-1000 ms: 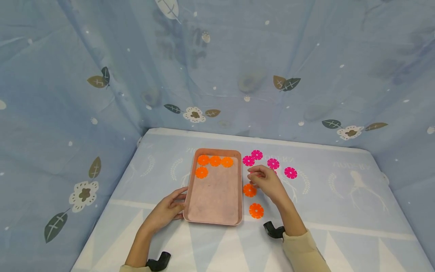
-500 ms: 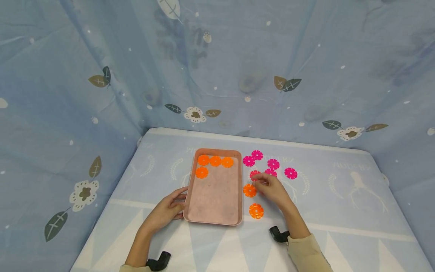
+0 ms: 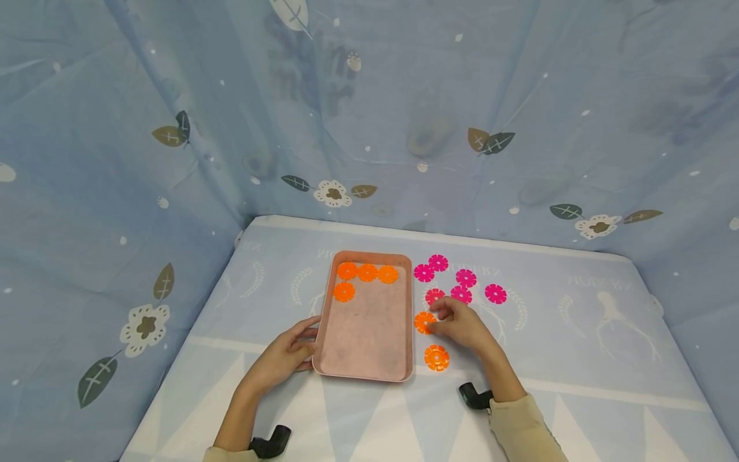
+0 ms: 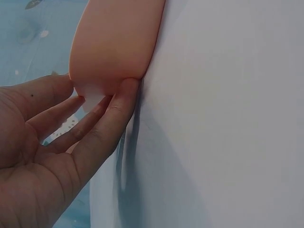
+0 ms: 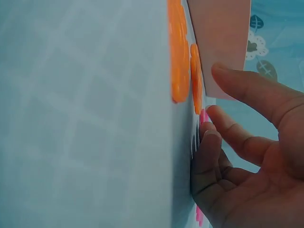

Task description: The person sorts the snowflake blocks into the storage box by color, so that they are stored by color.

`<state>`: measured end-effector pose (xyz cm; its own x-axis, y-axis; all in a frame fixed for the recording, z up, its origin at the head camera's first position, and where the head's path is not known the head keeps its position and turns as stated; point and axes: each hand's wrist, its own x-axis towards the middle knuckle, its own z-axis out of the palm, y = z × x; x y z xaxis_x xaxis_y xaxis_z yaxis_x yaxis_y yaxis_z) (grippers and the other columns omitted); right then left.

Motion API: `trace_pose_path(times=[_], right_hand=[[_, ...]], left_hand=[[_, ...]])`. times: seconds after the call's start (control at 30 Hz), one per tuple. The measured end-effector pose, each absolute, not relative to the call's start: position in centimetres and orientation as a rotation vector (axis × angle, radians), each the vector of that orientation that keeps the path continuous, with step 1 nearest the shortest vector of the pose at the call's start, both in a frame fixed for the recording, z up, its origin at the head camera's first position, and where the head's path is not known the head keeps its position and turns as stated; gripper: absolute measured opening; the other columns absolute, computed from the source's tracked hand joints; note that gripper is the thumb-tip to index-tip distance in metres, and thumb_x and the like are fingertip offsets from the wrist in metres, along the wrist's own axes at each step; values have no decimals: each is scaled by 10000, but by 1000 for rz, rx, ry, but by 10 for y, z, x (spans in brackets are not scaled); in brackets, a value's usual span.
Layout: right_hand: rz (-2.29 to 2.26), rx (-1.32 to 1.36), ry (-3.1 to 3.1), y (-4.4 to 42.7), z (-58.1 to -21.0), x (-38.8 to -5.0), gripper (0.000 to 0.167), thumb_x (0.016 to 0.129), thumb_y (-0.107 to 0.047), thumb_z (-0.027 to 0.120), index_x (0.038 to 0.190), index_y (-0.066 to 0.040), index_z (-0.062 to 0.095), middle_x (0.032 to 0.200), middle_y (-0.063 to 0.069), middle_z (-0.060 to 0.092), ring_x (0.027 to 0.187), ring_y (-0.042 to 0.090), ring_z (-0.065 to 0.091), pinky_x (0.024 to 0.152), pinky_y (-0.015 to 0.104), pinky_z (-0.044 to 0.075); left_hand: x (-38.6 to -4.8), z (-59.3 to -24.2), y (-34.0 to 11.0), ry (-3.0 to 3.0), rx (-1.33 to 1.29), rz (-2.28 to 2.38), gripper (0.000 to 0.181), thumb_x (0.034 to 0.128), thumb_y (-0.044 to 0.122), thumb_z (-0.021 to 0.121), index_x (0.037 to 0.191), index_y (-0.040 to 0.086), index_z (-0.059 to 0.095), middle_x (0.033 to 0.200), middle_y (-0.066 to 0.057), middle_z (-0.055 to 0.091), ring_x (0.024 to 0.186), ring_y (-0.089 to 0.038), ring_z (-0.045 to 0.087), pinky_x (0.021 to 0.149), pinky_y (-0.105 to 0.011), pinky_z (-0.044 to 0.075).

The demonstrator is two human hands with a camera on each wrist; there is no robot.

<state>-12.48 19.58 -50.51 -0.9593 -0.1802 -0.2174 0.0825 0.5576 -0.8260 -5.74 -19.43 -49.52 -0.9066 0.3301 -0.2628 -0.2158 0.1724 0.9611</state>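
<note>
My left hand [image 3: 277, 360] rests against the left side of a shallow pink tray [image 3: 407, 333]. In the left wrist view its fingers, fairly straight, touch the tray's wall [image 4: 116, 47]. Inside the tray, several orange slotted plastic discs [image 3: 367, 273] lie flat near the far end. My right hand [image 3: 464, 327] is right of the tray, its thumb over the right part of an orange slotted disc [image 3: 423, 322]. In the right wrist view, thumb and forefinger are spread with nothing between them. A second orange disc [image 3: 436, 358] lies nearer, and a reddish-pink disc [image 3: 435, 296] just beyond the fingers.
Several bright pink slotted discs [image 3: 466, 278] lie scattered right of the tray's far end. Two of them overlap at the back. Black angled pieces [image 3: 475, 396] sit at both wrists. A blue patterned curtain [image 3: 369, 115] rises behind the table.
My right hand has come down toward me from above the pink discs to the orange disc, uncovering the pink ones, and its thumb and forefinger have parted. My left hand stays at the tray.
</note>
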Motion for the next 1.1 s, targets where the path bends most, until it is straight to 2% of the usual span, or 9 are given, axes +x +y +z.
trace_pose_path(times=[0.17, 0.4, 0.63, 0.73, 1.1], right_hand=[[-1277, -97, 2563, 193, -505, -124, 388, 797, -143, 845, 1118, -42, 652, 929, 88, 557, 824, 230, 515, 692, 333, 480], [-1208, -73, 2603, 189, -502, -122, 355, 795, -114, 844, 1073, -34, 639, 885, 79, 532, 810, 231, 496, 669, 331, 470], [-1267, 18, 2595, 191, -505, -125, 207, 870, -95, 766, 1006, -16, 632, 884, 65, 611, 794, 208, 569, 724, 321, 523], [-1317, 38, 2576, 194, -509, -127, 154, 887, -80, 739, 982, -18, 635, 857, 62, 631, 764, 200, 588, 705, 317, 532], [-1414, 62, 2514, 197, -513, -129, 119, 917, -77, 702, 986, -9, 632, 851, 71, 635, 742, 207, 564, 663, 295, 509]], left_hand=[[-58, -494, -194, 2030, 111, 1788, 550, 1030, 30, 535, 1547, 84, 356, 1450, -274, 429, 1192, -385, 580, 852, -430, 573], [-58, -493, -194, 2030, 112, 1783, 550, 1029, 23, 534, 1546, 81, 355, 1449, -272, 431, 1197, -385, 577, 855, -431, 571], [-57, -494, -195, 2027, 117, 1786, 547, 1029, 24, 531, 1545, 74, 355, 1447, -278, 428, 1192, -387, 580, 855, -433, 571], [-57, -494, -195, 2028, 116, 1785, 546, 1031, 31, 534, 1545, 75, 357, 1449, -279, 427, 1192, -388, 580, 855, -434, 571], [-57, -495, -195, 2037, 114, 1782, 546, 1029, 28, 533, 1545, 86, 362, 1452, -276, 424, 1198, -382, 575, 853, -423, 572]])
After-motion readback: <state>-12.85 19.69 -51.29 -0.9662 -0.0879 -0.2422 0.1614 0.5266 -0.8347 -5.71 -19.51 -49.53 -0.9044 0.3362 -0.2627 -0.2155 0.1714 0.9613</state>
